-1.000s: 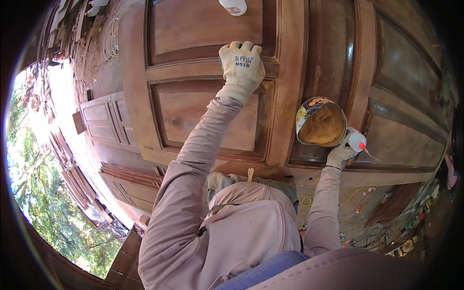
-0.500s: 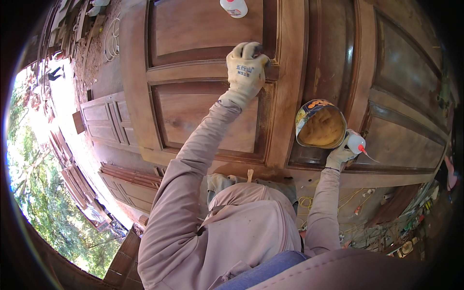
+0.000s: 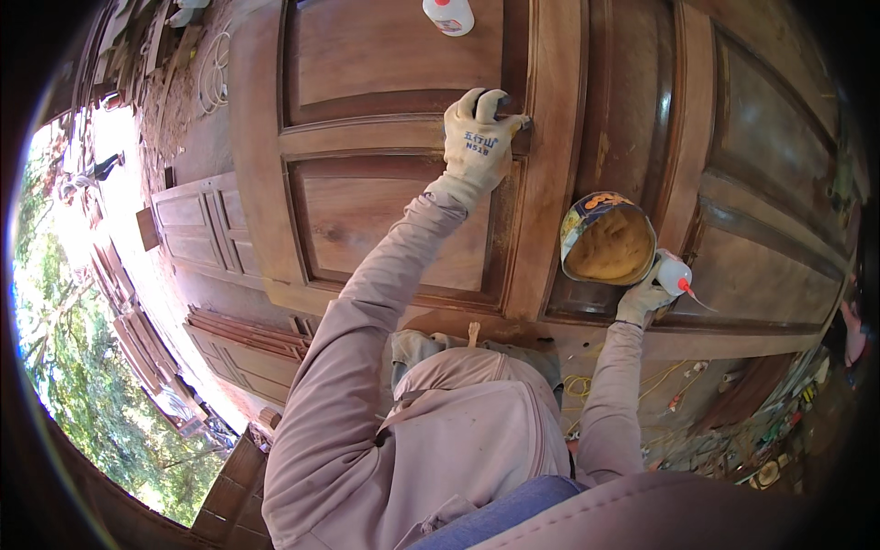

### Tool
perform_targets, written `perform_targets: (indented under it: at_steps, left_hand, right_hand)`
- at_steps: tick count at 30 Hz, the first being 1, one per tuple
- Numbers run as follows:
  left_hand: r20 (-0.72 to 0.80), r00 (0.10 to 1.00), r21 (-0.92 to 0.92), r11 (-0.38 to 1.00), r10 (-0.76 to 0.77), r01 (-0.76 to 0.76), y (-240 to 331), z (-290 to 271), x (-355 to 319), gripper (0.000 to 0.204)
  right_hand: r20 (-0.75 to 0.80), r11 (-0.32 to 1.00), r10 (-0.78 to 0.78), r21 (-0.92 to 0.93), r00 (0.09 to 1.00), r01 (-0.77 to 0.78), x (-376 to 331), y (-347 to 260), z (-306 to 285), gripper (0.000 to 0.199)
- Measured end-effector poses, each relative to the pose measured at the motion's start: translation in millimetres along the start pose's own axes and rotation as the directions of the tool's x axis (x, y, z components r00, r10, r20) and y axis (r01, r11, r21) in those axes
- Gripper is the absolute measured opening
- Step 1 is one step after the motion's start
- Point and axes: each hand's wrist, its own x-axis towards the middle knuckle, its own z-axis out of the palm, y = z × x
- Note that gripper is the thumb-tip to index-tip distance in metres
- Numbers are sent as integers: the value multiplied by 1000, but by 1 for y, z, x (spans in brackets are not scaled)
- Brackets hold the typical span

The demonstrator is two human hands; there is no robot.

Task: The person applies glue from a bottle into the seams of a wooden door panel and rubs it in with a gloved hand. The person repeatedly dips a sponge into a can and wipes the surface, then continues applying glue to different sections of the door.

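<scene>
My left hand [image 3: 478,145], in a cream work glove, is over the rail between two recessed panels of a brown wooden door [image 3: 541,165]. Its fingers bend toward the wood, with the thumb held apart, and I see nothing in them. My right hand [image 3: 643,299], also gloved, grips a white squeeze bottle [image 3: 674,275] with a red cap and thin nozzle, tilted to the lower right. Next to that hand is an open tin [image 3: 609,246] of yellow-brown putty-like paste. Another white bottle [image 3: 449,16] with a red cap lies on the upper panel.
A second panelled door [image 3: 761,119] adjoins at the right. More doors [image 3: 206,220] and stacked boards [image 3: 247,335] are at the left. A pale coiled cable [image 3: 214,78] lies at the upper left, and yellow cord [image 3: 577,385] trails on the ground below the door.
My left hand has shifted slightly right and down, and its thumb and fingers are spread wider. The right hand keeps its grip on the bottle, almost still.
</scene>
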Motion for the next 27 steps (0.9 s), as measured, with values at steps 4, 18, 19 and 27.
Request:
perform_targets:
  at_steps: [4,18,19,27]
  left_hand:
    - [38,956,511,817,290,-268,8,-15,16,12]
    - [-64,949,332,903,309,-271,-7,-26,11,20]
    - [-45,965,328,916,258,-230,-5,-29,13,21]
    - [-54,989,130,983,141,-133,9,-16,3,27]
  right_hand:
    - [-8,994,-17,-111,1000,16,-2,5,-4,43]
    - [-22,999,-48,-6,999,47,1,8,-2,39]
    - [-16,999,-27,18,1000,27,1,8,-3,39]
    - [-11,996,-68,-66,998,67,-1,4,-3,41]
